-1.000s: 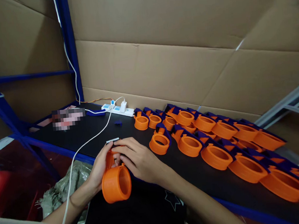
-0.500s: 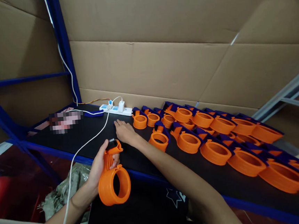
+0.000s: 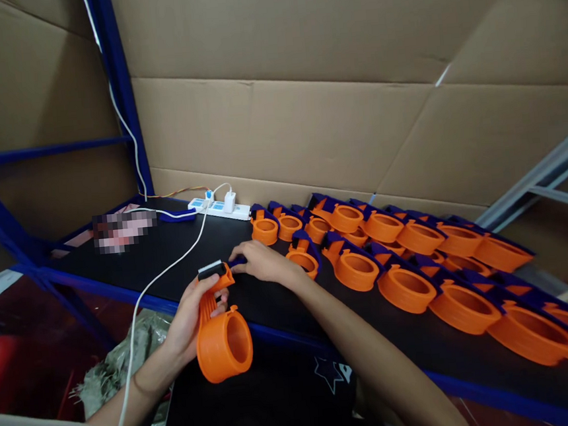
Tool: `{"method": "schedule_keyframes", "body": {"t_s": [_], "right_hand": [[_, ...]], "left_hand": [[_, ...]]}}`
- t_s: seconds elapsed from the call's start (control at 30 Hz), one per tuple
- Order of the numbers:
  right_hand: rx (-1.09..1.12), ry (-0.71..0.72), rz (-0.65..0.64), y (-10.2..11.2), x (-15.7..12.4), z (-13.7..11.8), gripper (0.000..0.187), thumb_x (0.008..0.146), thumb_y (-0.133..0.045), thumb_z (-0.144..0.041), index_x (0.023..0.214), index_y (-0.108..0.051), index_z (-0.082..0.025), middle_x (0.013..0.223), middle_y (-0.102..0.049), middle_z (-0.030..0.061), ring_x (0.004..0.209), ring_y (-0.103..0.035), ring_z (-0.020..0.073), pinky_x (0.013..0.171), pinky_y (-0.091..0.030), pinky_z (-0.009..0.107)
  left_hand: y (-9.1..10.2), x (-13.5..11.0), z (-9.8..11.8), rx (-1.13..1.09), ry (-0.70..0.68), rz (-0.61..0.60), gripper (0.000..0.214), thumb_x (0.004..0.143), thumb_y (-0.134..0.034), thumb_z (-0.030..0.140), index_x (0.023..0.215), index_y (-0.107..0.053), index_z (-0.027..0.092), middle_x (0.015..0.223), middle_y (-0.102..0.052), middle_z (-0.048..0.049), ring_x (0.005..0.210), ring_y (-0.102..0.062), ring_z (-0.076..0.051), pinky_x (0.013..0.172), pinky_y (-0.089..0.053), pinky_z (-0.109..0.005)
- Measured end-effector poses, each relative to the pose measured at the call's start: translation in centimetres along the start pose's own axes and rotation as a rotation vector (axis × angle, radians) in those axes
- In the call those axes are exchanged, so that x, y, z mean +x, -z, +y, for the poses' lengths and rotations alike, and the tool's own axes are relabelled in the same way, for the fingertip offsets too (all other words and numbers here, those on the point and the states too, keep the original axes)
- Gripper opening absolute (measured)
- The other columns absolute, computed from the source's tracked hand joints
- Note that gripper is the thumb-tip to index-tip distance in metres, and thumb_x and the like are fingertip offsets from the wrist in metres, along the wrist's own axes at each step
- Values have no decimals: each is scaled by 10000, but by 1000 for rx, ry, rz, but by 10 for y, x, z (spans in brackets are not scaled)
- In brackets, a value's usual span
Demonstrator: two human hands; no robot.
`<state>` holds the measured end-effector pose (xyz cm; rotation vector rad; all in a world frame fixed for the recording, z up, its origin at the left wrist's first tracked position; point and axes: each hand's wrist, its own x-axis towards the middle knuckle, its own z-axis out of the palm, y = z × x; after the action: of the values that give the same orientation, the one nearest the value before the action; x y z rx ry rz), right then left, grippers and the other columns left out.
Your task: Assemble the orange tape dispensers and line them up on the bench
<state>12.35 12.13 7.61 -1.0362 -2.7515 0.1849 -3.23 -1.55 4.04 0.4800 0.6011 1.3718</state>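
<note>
My left hand [image 3: 190, 317] grips the ribbed handle of an orange plastic tape dispenser [image 3: 223, 338], its ring facing me and its toothed metal blade [image 3: 211, 270] on top. My right hand [image 3: 263, 261] is closed on a small dark blue part [image 3: 237, 262] and brings it up against the dispenser's head. Both hands hover over the front edge of the black table [image 3: 178, 249].
Rows of finished orange-and-blue dispensers [image 3: 402, 262] cover the table's right half. A white power strip [image 3: 221, 208] with a charger sits at the back, its white cable [image 3: 138, 312] trailing over my left arm. Cardboard walls [image 3: 304, 105] and a blue rack post [image 3: 114, 88] surround the table.
My right hand left the dispenser, reached out to the table near the power strip, picked up the small blue part and came back to the dispenser's head. The left hand turned the dispenser slightly.
</note>
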Motion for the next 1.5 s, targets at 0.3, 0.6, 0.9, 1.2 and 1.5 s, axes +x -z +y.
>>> {"method": "schedule_keyframes", "body": {"t_s": [0.3, 0.6, 0.9, 1.2, 1.5], "right_hand": [[84, -8, -24, 7, -17, 2, 441, 942, -599, -485, 1299, -667, -235, 1289, -656, 109, 1152, -635, 259, 969, -478, 359], [135, 22, 86, 21, -24, -5, 412, 994, -537, -340, 1398, -568, -265, 1446, -518, 92, 1241, -571, 230, 1031, -469, 397], [71, 63, -41, 16, -28, 2, 500, 873, -663, -159, 1364, -613, -234, 1461, -548, 104, 1344, -497, 284, 1133, -377, 473], [118, 62, -64, 8, -24, 10, 386, 834, -673, -52, 1179, -725, -217, 1164, -717, 69, 1084, -660, 211, 985, -480, 337], [160, 11, -53, 7, -30, 5, 360, 723, -835, -134, 1056, -728, -219, 948, -628, 20, 811, -634, 154, 785, -490, 278]], "left_hand": [[0, 0, 3, 4, 38, 36, 217, 817, -715, 327, 768, -587, 160, 618, -605, -2, 481, -526, -98, 528, -505, -237], [1, 2, 2, 16, 61, 38, 242, 873, -679, 378, 809, -590, 162, 602, -591, 0, 486, -543, -109, 511, -490, -232], [4, 5, 4, -15, 72, 70, 273, 870, -682, 438, 906, -610, 176, 627, -616, -1, 512, -586, -121, 518, -514, -224], [5, 4, 7, -34, 101, 66, 195, 854, -668, 300, 963, -651, 139, 658, -649, -22, 570, -646, -154, 564, -548, -248], [2, 2, 9, -28, 112, -34, 298, 871, -645, 450, 798, -583, 169, 625, -577, -2, 460, -492, -86, 443, -429, -195]]}}
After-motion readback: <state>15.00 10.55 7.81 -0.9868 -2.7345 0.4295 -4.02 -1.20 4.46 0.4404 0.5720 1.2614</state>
